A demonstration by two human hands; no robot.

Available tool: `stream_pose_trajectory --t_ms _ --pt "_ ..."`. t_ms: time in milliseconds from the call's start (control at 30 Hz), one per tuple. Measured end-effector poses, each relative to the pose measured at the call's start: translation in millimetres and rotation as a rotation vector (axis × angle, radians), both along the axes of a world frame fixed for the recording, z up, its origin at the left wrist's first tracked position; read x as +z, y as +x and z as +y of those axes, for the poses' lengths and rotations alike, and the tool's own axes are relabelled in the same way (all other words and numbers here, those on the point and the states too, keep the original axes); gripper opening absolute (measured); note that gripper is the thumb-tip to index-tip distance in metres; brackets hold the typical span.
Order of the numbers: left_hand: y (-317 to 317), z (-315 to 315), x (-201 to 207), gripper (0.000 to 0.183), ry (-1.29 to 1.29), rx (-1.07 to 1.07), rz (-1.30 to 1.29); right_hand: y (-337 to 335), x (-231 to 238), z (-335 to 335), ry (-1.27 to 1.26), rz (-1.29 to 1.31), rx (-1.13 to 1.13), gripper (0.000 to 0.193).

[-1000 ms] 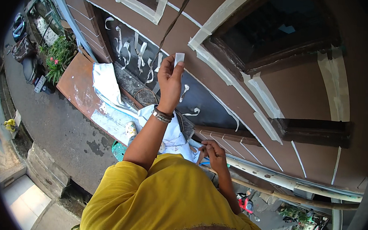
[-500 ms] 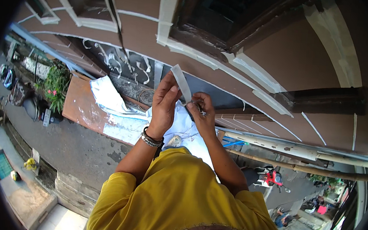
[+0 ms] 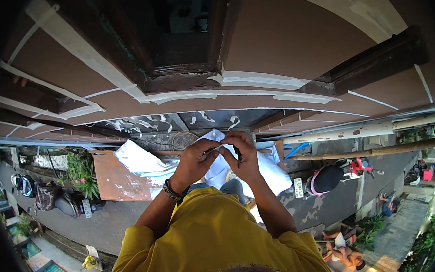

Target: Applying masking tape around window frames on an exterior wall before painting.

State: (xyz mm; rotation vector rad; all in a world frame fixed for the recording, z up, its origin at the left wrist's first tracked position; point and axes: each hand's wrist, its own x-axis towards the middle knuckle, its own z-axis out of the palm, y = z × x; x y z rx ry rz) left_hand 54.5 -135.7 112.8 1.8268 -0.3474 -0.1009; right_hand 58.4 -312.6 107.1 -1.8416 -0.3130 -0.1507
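My left hand [image 3: 193, 164] and my right hand [image 3: 243, 156] meet in front of my chest, close to the brown wall. Fingertips of both are pinched together on a pale strip of masking tape [image 3: 215, 151], most of it hidden by the fingers. Against my right palm rests a slim dark tool [image 3: 238, 156]; its kind is unclear. Under my hands lie white sheets [image 3: 146, 160] over a brown board [image 3: 116, 180]. Ahead, masking tape [image 3: 262, 80] borders the dark window frame [image 3: 181, 74].
Torn strips of tape [image 3: 126, 123] lie along the wall's foot. Bamboo poles [image 3: 375, 147] run along the right. Below are parked motorbikes [image 3: 326, 179], a lane [image 3: 139, 227], plants [image 3: 82, 171] and a person [image 3: 347, 256] at the lower right.
My hands have come together and the tape strip, held up before, is now mostly hidden between the fingers. My view has turned, bringing the wall's window frame nearer the middle.
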Motion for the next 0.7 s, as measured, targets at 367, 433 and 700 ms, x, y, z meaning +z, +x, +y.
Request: stream_pose_trajectory --t_ms 367,433,700 --pt "6.7 8.3 -1.3 0.015 0.244 -0.252 -0.015 -31.3 -25.7 9.1 0.221 0.098 -0.146 0.022" --pt "4.2 8.4 -3.7 0.017 0.266 -0.27 -0.001 -36.4 -30.7 11.1 0.184 0.057 -0.199 0.023" --pt "-6.4 -0.1 -11.3 0.015 0.29 -0.232 -0.009 -56.0 -40.9 20.7 -0.077 -0.046 -0.472 0.015"
